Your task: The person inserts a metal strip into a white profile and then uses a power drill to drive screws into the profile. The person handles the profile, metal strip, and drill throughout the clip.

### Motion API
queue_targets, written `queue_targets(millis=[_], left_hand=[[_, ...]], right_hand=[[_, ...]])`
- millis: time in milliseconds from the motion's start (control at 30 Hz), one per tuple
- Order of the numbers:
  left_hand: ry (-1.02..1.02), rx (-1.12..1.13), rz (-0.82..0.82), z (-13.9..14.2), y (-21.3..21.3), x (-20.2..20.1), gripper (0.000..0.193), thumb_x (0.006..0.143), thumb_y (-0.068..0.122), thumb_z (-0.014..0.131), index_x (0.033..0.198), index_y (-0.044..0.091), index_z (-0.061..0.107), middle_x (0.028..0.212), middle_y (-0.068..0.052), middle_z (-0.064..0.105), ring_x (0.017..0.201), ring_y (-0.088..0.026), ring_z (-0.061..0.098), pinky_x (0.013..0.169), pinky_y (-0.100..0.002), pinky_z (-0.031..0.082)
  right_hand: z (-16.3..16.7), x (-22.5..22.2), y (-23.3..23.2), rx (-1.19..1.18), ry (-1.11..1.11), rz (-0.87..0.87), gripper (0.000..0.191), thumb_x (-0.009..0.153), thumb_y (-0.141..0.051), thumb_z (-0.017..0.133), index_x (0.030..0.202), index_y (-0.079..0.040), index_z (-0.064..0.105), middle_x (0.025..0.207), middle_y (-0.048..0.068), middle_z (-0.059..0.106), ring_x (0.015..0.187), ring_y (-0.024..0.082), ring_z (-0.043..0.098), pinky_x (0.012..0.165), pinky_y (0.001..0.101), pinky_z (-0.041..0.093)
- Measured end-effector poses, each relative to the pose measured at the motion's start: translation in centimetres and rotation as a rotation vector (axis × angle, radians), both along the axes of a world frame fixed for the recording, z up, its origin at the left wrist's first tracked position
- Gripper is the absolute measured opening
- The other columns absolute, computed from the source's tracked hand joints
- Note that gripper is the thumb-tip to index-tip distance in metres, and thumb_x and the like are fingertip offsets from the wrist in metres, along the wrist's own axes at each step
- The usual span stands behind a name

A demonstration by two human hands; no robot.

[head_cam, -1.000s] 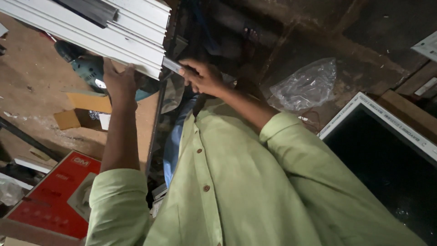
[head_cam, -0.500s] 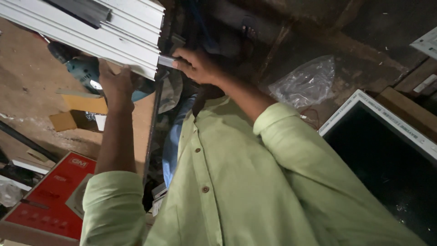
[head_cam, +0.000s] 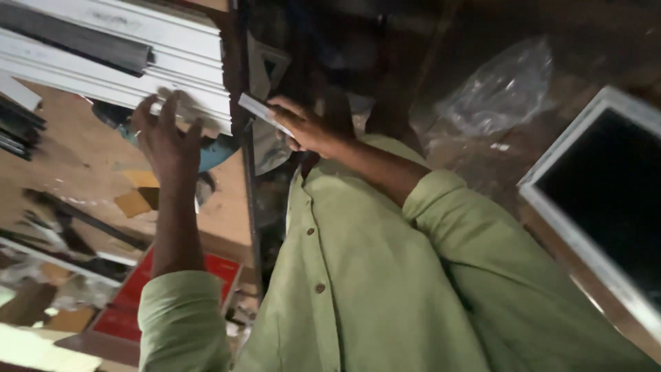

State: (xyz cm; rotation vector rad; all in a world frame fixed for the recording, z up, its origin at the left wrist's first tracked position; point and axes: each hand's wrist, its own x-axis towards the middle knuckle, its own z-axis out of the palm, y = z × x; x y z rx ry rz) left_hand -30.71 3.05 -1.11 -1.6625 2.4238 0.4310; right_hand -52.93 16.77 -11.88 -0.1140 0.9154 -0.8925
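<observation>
Dim, motion-blurred view; brighter left, murky right

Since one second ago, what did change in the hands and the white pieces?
The left hand stays pressed flat against the end of the white profile. The right hand keeps its fingers on a small white strip, now drawn slightly away from the profile's end. The view has shifted closer; the clear plastic bag stayed put.

The white profile bars (head_cam: 138, 48) look like smooth, ribbed plastic or painted metal with a dull sheen. Right of them, the thin strip (head_cam: 260, 111) looks pale and smooth. Further right lies a crinkled, glossy clear plastic bag (head_cam: 499, 89). Below the bars, the shirt (head_cam: 372, 275) is matt green cloth and the board (head_cam: 76, 165) is matt brown wood.
</observation>
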Motion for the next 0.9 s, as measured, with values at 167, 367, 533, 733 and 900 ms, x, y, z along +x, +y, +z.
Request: queue_targets(millis=[167, 367, 533, 733, 900], left_hand=[[-0.062, 0.167, -0.237, 1.9, -2.0, -3.0, 0.091, 0.072, 0.025, 0.100, 0.147, 0.003, 0.055, 0.148, -0.019, 0.053, 0.137, -0.040, 0.051, 0.112, -0.049, 0.048], [-0.372, 0.136, -0.443, 1.4, -2.2, -6.3, 0.081, 0.068, 0.026, 0.100, 0.133, 0.008, 0.056, 0.124, -0.011, 0.061, 0.119, -0.036, 0.062, 0.089, -0.045, 0.058], [-0.537, 0.149, -0.628, -0.2, -4.2, -7.1, 0.078, 0.062, 0.045, 0.101, 0.115, 0.010, 0.057, 0.108, -0.010, 0.058, 0.080, -0.029, 0.064, 0.062, -0.041, 0.056], [-0.640, 0.145, -0.807, 0.0, -5.0, -6.0, 0.074, 0.065, 0.056, 0.096, 0.109, 0.011, 0.057, 0.106, -0.008, 0.058, 0.082, -0.029, 0.065, 0.062, -0.040, 0.055], [-0.704, 0.137, -0.826, 0.7, -5.0, -6.2, 0.075, 0.063, 0.060, 0.094, 0.109, 0.012, 0.059, 0.102, -0.005, 0.060, 0.081, -0.026, 0.065, 0.061, -0.040, 0.054]], right_hand=[[-1.2, 2.5, 1.2, 0.117, -0.210, -0.105, 0.046, 0.104, -0.039, 0.052, 0.144, -0.017, 0.053, 0.076, 0.002, 0.059, 0.048, 0.008, 0.048, 0.039, 0.0232, 0.036], [-3.1, 4.1, 2.3, 0.262, -0.435, -0.261, 0.040, 0.102, -0.034, 0.058, 0.137, -0.014, 0.061, 0.078, 0.001, 0.060, 0.052, 0.008, 0.051, 0.042, 0.0244, 0.039], [-5.8, 7.3, 3.6, 0.247, -0.594, -0.411, 0.035, 0.103, -0.029, 0.060, 0.133, -0.010, 0.065, 0.085, 0.000, 0.061, 0.060, 0.006, 0.052, 0.046, 0.0236, 0.036], [-6.1, 11.7, 5.3, 0.114, -0.356, -0.334, 0.037, 0.106, -0.034, 0.056, 0.128, -0.008, 0.068, 0.075, -0.002, 0.061, 0.064, 0.007, 0.055, 0.056, 0.0249, 0.048], [-5.4, 13.6, 4.3, -0.076, -0.198, -0.369, 0.033, 0.110, -0.032, 0.055, 0.123, -0.006, 0.069, 0.082, 0.000, 0.065, 0.075, 0.008, 0.060, 0.066, 0.0279, 0.054]])
